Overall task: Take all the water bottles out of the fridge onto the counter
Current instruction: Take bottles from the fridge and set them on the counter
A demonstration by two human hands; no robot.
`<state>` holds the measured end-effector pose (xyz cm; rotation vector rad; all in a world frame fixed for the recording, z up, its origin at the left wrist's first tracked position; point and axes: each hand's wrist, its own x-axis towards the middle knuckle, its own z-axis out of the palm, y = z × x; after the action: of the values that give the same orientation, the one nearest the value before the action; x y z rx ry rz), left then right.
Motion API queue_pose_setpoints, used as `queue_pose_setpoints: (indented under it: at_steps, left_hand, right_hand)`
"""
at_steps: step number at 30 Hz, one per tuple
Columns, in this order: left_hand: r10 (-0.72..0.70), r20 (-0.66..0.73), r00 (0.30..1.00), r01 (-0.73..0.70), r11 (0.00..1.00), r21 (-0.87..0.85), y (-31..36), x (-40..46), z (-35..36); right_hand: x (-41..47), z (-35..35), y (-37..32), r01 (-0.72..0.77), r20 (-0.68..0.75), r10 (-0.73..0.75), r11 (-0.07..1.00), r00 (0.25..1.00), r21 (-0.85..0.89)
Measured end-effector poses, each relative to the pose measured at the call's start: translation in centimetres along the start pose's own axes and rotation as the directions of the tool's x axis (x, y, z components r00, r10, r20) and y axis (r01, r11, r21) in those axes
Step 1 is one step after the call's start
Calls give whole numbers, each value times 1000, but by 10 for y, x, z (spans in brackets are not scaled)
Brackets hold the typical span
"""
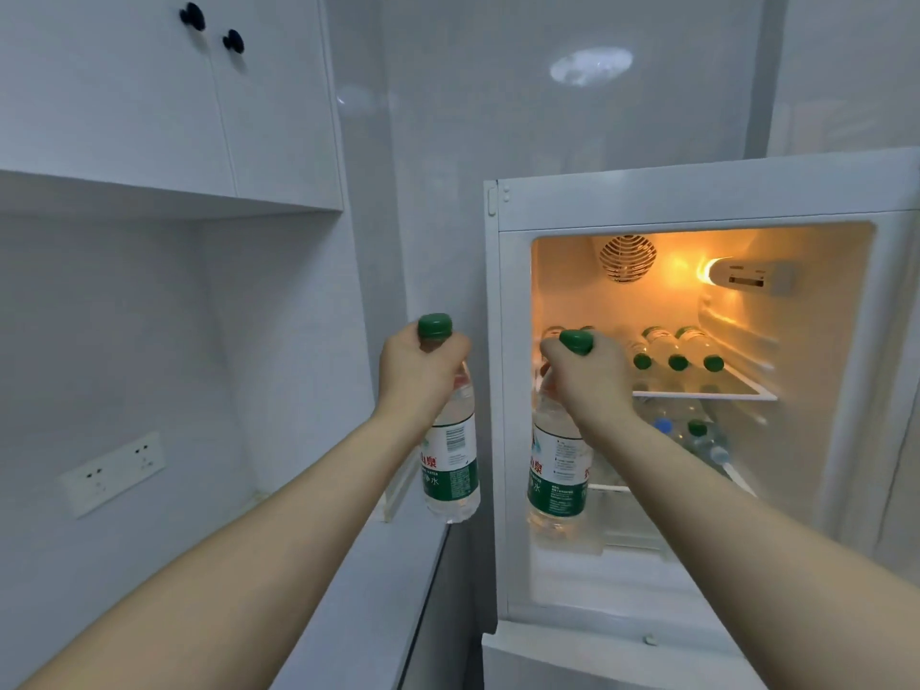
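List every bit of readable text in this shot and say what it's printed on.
"山泉" in red, cut off at the edge: label of the bottle in the left hand.
"水" in white on that label's green band.
"泉" in red: label of the bottle in the right hand.
Barcode and small print on both labels: too small.
Fridge control panel: blurred.

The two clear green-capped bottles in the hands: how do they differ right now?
The left hand holds its clear green-capped water bottle outside the fridge, above the white counter. The right hand holds its matching bottle in front of the lit white fridge opening. Both hang upright, gripped at the neck.
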<state>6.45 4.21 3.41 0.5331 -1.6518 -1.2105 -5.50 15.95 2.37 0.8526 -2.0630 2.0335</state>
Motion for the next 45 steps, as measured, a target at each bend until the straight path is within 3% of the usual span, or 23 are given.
queue_pose_setpoints:
  at_steps: [10, 16, 20, 28, 33, 45]
  left_hand:
    - [-8, -231, 973, 27, 996, 83, 6, -23, -82]
    - [-49, -407, 912, 131, 976, 175, 14, -66, -133]
    - [-50, -533, 845, 199, 954, 226, 24, -108, -182]
    - [7, -766, 642, 300, 918, 260, 61, -205, -275]
    - [83, -836, 542, 319, 900, 297, 102, -285, -325]
    - [110, -938, 327, 469, 843, 263, 210, -513, -418]
  right_hand:
    - [-26, 57, -22, -28, 261, -6, 992, 965, 125]
    - [-60, 105, -32, -64, 471, -45, 975, 881, 212]
    - [-107, 141, -45, -125, 613, -57, 960, 788, 251]
    - [-227, 177, -100, -204, 797, -146, 926, 586, 319]
    - [-315, 177, -151, -253, 857, -225, 893, 464, 372]
    - [-554, 126, -251, -406, 930, -332, 836, 161, 369]
